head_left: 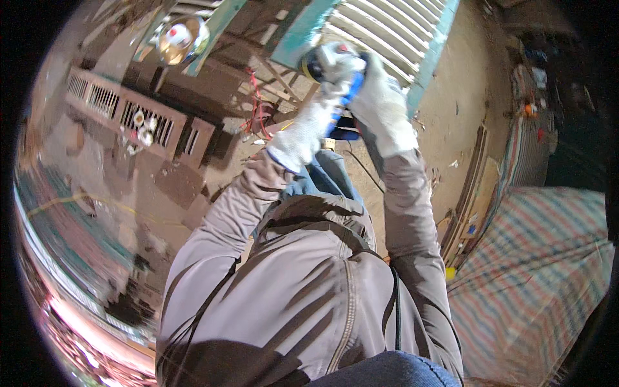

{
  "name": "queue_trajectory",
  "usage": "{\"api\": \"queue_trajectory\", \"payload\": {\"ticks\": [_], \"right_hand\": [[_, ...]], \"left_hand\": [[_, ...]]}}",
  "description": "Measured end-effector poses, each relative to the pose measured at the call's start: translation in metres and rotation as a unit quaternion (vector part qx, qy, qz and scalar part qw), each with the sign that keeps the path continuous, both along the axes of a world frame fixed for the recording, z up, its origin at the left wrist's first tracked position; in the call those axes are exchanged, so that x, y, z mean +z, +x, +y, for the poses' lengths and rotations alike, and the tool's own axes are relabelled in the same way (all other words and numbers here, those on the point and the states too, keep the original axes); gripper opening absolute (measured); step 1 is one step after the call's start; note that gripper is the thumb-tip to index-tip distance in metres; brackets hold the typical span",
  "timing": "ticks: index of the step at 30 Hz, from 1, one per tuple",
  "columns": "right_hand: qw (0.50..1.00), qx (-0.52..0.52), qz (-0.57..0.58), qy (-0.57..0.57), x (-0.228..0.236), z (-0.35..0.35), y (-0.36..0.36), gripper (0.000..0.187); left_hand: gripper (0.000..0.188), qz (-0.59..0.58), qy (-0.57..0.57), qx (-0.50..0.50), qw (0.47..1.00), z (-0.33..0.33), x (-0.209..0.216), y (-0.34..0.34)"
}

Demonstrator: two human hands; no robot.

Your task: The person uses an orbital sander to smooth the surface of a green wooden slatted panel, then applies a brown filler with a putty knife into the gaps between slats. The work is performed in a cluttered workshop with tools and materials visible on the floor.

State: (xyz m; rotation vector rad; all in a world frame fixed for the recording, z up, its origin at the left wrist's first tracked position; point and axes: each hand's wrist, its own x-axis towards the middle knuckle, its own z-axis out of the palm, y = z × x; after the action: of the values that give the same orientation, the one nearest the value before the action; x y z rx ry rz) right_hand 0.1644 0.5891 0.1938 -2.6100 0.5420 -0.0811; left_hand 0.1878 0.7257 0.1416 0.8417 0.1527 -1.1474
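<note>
Grey-mauve zipped jacket (pixel 309 277), one, smooth woven cloth creased at both sleeves, nearest the camera; beyond it two hands, both in white knit-looking gloves. Left hand (pixel 313 119) and right hand (pixel 382 106) wrapped round one blue-bodied power tool with a dark round head (pixel 353 89); fingers folded in, their exact placing blurred; tool lies between the two palms, head jutting out past the left fingers; it sits over the near left corner of a turquoise-framed panel with pale slats (pixel 436 48); contact with the frame, cannot tell; slats straight, narrow, parallel. Second turquoise slatted frame (pixel 220 29) to the left, one shiny round object (pixel 182 40) over it; one brown slatted panel (pixel 118 108) farther left; right side, striped woven-looking sheet (pixel 535 271), folded and rumpled.
</note>
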Motion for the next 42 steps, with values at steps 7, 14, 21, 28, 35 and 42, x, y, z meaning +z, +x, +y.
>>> {"api": "queue_trajectory", "payload": {"ticks": [7,14,21,28,35,42], "right_hand": [[0.996,-0.07,0.046,0.033,0.015,-0.025,-0.049,0.073],[0.985,-0.156,0.017,0.067,0.018,-0.077,-0.143,0.072],[0.992,-0.117,0.026,0.046,0.023,-0.128,-0.153,0.078],[0.995,-0.036,0.035,0.086,0.027,-0.185,-0.124,0.074],[0.996,0.059,0.044,0.046,0.027,-0.237,-0.092,0.074],[0.991,0.127,0.023,0.018,0.024,-0.293,-0.039,0.065]], "left_hand": [[0.023,-0.047,0.003,0.03,0.998,-0.069,-0.118,-0.067],[0.018,0.056,0.057,-0.134,0.988,-0.104,-0.04,-0.135],[0.019,0.067,0.01,-0.095,0.993,-0.151,0.002,-0.14],[0.03,0.151,-0.006,-0.049,0.987,-0.214,-0.031,-0.146],[0.043,0.051,0.075,-0.052,0.994,-0.25,0.004,-0.115],[0.048,0.022,-0.001,0.052,0.998,-0.3,0.01,-0.067]]}}
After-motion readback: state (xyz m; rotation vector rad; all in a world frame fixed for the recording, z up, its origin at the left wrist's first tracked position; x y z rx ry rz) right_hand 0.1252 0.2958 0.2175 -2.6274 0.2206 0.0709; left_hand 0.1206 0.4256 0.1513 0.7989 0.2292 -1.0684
